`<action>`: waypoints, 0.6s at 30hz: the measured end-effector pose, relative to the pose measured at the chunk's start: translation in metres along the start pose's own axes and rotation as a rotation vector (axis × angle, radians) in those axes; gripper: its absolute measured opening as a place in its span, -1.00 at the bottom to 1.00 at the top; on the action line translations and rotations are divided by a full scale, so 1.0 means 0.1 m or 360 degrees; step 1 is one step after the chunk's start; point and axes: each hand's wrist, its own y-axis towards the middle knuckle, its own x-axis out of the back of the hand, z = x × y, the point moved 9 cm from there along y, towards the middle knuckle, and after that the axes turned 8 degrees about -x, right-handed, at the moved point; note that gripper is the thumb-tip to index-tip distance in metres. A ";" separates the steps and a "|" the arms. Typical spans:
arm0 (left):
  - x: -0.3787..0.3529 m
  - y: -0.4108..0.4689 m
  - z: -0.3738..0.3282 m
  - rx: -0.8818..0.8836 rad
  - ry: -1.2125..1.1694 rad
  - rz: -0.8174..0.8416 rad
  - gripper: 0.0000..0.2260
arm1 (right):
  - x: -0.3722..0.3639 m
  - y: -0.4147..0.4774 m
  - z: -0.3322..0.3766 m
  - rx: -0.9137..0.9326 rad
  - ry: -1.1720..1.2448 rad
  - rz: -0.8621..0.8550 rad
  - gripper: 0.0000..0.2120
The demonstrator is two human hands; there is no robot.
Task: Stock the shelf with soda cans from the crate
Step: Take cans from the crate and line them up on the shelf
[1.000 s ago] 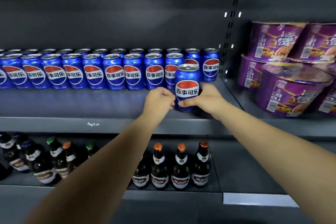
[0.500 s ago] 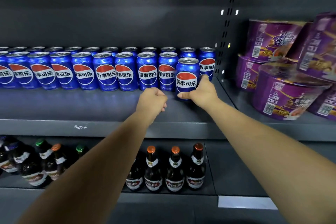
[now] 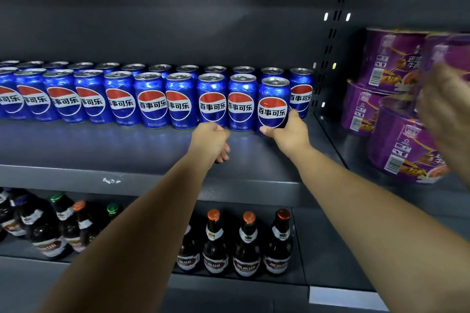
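A dark shelf (image 3: 127,150) runs across the middle of the frame. From its left edge a double row of blue cola cans (image 3: 152,101) stands with labels facing out. Below, at lower left and lower centre, brown bottles (image 3: 248,244) stand on the next shelf down. Just left of centre, our left hand (image 3: 211,140) sits clenched low over the shelf board, in front of the row and holding nothing. To its right, the soda can (image 3: 273,104) we are placing stands upright at the right end of the front row, close against its neighbour. Our right hand (image 3: 288,132) grasps it low, thumb across the front base and fingers round the right side. To seat it well, we judge, we slide it straight back until flush with the row, keep the label forward, then let go without nudging its neighbours. At far right a blurred hand (image 3: 445,109), whose we cannot tell, overlaps purple noodle bowls (image 3: 407,145). The crate is out of view. A second ago the can stood nearer the shelf's front edge with both hands at it. Now it is back in line, our left hand is off it, and the blurred hand is new.
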 end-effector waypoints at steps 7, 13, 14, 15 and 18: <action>0.00 -0.01 -0.01 0.0007 0.0006 0.0016 -0.89 | -0.07 0.07 0.00 0.0067 -0.0095 -0.0003 -0.41; -0.01 -0.06 -0.04 -0.0028 -0.0011 0.0034 -0.91 | -0.08 0.08 0.00 0.0078 -0.0113 0.0009 -0.42; 0.00 -0.06 -0.04 -0.0029 -0.0002 0.0032 -0.90 | -0.08 0.08 -0.01 0.0071 -0.0107 0.0009 -0.42; 0.00 -0.06 -0.04 -0.0028 0.0011 0.0029 -0.89 | -0.08 0.08 0.00 0.0070 -0.0099 0.0010 -0.41; 0.00 -0.07 -0.06 -0.0038 0.0024 0.0036 -0.90 | -0.07 0.07 0.00 0.0053 -0.0089 0.0017 -0.41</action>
